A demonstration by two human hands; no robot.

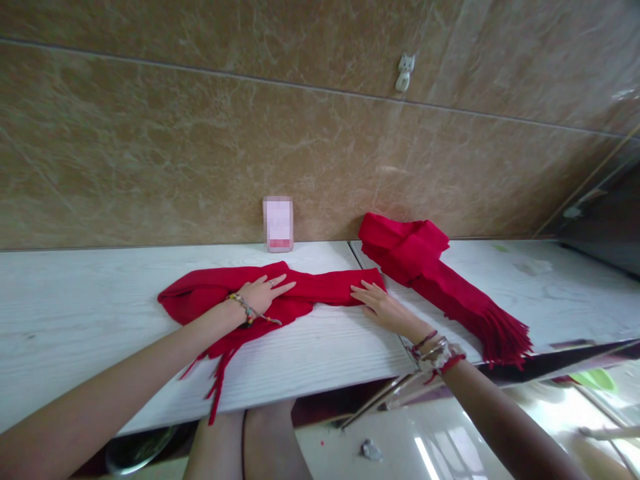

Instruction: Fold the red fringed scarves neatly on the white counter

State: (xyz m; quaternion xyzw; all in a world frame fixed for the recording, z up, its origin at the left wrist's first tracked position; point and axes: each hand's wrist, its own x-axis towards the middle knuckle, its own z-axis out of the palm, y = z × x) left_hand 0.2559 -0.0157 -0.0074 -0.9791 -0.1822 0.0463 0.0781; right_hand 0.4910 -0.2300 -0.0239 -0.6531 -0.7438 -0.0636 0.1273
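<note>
A red scarf point(320, 288) lies partly folded on the white wood-grain tabletop, its fringe hanging over the front edge. My left hand point(264, 293) rests on the scarf's middle with fingers spread. At the scarf's right end, my right hand point(383, 308) lies with its fingers stretched over the cloth. Both hands press from above rather than grip. Just to the right is a second length of red scarf point(425, 267), looped at its back end, with a fringed end point(505, 333) near the front edge. Whether the two red lengths join cannot be seen.
A pale phone-like object point(279, 224), its face blurred, leans against the brown marbled wall point(150, 147). A small white cat-shaped piece point(405, 72) is on the wall. A dark object point(605, 213) stands at the right end. A green basin point(595, 380) sits lower right.
</note>
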